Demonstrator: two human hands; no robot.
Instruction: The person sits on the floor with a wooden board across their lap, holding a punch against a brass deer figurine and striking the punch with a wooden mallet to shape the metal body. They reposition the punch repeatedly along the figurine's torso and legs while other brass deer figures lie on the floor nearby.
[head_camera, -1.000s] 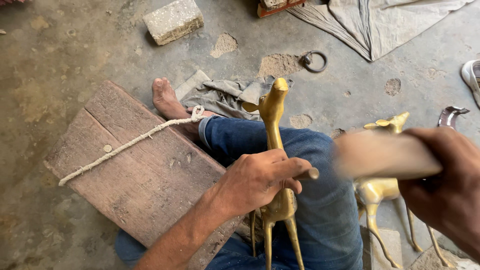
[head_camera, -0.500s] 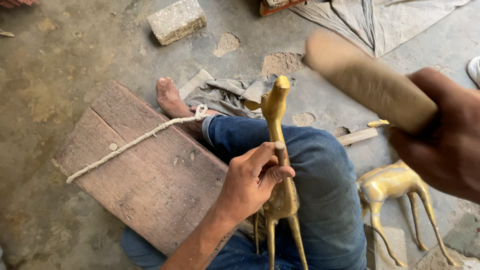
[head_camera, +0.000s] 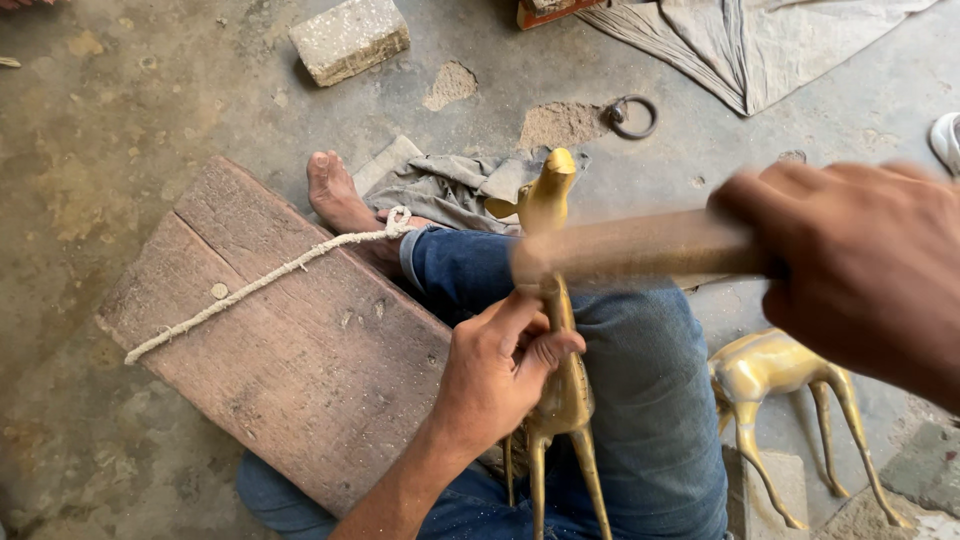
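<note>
The person sits on the concrete floor (head_camera: 120, 120) with a brass giraffe figurine (head_camera: 558, 370) stood across the denim-clad thigh, its long neck pointing away toward the crumpled grey rag (head_camera: 450, 185). The left hand (head_camera: 500, 375) is wrapped around the neck, fingers pressed together on the metal just above the body. The right hand (head_camera: 860, 270) is clenched round a wooden mallet (head_camera: 630, 248), blurred in mid-swing just over the neck. To my eye the blows want to be short and square, landing clear of the left thumb, with the figurine braced hard against the leg so it cannot twist. A second brass figurine (head_camera: 780, 375) stands near the right knee, and a roped wooden plank (head_camera: 290, 340) lies under the left leg.
</note>
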